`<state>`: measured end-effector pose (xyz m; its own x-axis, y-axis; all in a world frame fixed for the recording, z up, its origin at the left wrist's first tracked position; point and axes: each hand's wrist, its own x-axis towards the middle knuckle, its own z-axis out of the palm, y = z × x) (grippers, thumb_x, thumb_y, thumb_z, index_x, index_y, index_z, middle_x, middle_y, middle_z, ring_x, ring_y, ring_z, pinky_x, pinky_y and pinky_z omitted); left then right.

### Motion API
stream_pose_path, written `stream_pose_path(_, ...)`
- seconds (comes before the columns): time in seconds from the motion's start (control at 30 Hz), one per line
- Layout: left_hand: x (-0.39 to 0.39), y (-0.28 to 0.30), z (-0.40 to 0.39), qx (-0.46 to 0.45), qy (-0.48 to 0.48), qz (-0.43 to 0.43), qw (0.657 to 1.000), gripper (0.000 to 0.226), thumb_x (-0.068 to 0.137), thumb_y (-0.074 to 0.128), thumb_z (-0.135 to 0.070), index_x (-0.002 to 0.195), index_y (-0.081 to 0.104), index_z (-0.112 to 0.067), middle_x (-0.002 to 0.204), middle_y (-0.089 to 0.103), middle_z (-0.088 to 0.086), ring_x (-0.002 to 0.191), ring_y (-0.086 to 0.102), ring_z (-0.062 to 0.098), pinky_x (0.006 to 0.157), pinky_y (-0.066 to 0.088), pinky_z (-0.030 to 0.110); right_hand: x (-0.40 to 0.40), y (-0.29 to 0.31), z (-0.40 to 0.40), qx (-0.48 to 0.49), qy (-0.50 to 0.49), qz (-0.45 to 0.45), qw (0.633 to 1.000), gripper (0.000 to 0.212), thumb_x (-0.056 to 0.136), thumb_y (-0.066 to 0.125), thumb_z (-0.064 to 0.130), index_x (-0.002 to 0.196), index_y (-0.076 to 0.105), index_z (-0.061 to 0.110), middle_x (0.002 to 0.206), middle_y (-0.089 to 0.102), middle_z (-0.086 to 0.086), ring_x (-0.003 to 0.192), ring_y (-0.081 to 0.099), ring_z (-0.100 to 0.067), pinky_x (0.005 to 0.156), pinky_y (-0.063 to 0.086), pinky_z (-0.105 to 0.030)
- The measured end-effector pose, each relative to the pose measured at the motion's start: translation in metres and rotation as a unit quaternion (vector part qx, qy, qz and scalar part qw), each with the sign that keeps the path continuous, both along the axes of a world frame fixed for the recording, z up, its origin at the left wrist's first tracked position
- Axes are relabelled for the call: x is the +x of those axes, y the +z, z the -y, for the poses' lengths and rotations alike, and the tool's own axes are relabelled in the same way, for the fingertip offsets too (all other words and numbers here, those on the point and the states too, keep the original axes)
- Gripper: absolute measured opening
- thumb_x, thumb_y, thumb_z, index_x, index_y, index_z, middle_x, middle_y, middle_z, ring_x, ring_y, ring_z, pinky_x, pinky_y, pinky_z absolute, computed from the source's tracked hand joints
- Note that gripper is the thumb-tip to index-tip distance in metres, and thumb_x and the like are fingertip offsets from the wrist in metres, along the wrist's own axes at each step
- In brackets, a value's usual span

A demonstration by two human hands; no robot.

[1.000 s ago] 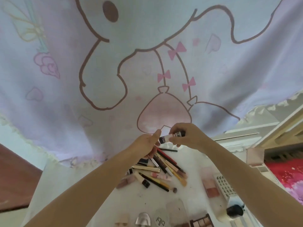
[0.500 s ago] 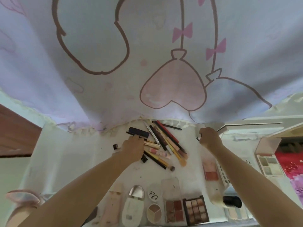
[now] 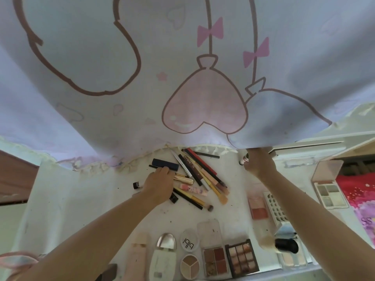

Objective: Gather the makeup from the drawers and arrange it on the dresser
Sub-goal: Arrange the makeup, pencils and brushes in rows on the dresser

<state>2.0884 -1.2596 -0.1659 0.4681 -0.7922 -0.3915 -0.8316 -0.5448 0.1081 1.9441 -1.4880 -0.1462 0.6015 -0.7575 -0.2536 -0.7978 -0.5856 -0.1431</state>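
White bench (image 3: 85,199): both arms reach out over it, and it's strewn with cosmetics.
Right hand (image 3: 258,164): up at the far edge, fingers curled, grip closed around a small tube (image 3: 244,159) with a silvery end; only that end shows past the knuckles.
Left hand (image 3: 160,184): palm down on the pile of pencils and brushes (image 3: 203,177), fingers bent over it; grip state, I cannot tell, the back of the hand hides the fingertips.
Beside the left hand: a dark navy case (image 3: 165,164) just past the fingertips, a gold lipstick tube (image 3: 184,180) poking out on the right, a small black cap (image 3: 136,185) lying apart on the left.
Pile: pink tube, black pencils, flat tan brushes, all crossed over each other in mid-bench.
Near edge: a row of a white compact (image 3: 165,254), a round lid (image 3: 189,243), a three-shade round pan (image 3: 189,265), and two eyeshadow palettes (image 3: 241,257).
Right side: a blush palette (image 3: 257,207) and a black-capped bottle (image 3: 284,245) lying on its side.
Far right: an open palette with lid raised (image 3: 329,191).
Backdrop: a pale cartoon curtain (image 3: 142,78) with a pink heart hanging down to the bench.
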Motion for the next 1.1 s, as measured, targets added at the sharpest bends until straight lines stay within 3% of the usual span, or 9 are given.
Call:
stream_pose_path(0.13,0.000,0.001,-0.004,0.000,0.000,0.000,1.000,0.029,0.096,0.037,-0.015,0.124,0.042,-0.010,0.129,0.042,0.006,0.118,0.041,0.020,0.091,0.040,0.028,-0.017,0.009,-0.027,-0.073,0.018,0.030,0.997,0.030,0.080,0.048,0.001,0.109,0.056,-0.002,0.111,0.056,-0.019,0.105,0.051,-0.037,0.084,0.042,-0.036)
stream_pose_path(0.33,-0.005,0.002,-0.015,-0.006,0.007,-0.001,1.000,0.039,0.096,0.037,-0.019,0.134,0.034,-0.011,0.143,0.027,0.008,0.131,0.029,0.023,0.100,0.036,0.030,0.008,-0.019,-0.072,0.061,0.074,0.017,0.995,0.029,0.093,0.039,0.015,0.114,0.057,0.005,0.110,0.061,-0.010,0.103,0.056,-0.023,0.089,0.043,-0.027)
stream_pose_path(0.5,-0.010,0.006,-0.027,-0.020,0.020,-0.019,0.999,0.044,0.095,0.036,-0.016,0.139,0.028,-0.013,0.148,0.021,0.006,0.136,0.022,0.021,0.106,0.031,0.030,0.038,-0.043,-0.076,0.072,0.032,0.017,0.997,0.025,0.093,0.039,0.014,0.103,0.059,0.005,0.103,0.059,-0.010,0.096,0.057,-0.024,0.082,0.047,-0.027)
stream_pose_path(0.83,0.002,0.005,-0.046,-0.011,0.062,-0.030,0.998,0.037,0.094,0.037,-0.014,0.131,0.038,-0.012,0.137,0.034,0.005,0.129,0.031,0.022,0.102,0.033,0.029,0.041,-0.044,-0.073,0.080,0.041,0.019,0.996,0.027,0.090,0.044,0.018,0.112,0.056,0.008,0.105,0.056,-0.009,0.098,0.055,-0.023,0.085,0.048,-0.029)
stream_pose_path(1.1,0.001,-0.007,-0.056,-0.003,0.064,-0.023,0.998,0.036,0.092,0.038,-0.011,0.128,0.040,-0.012,0.136,0.035,0.004,0.128,0.032,0.021,0.102,0.032,0.028,0.017,-0.046,-0.090,0.029,0.130,0.016,0.991,0.033,0.092,0.043,0.018,0.122,0.051,0.009,0.120,0.050,-0.008,0.105,0.052,-0.022,0.083,0.045,-0.025)
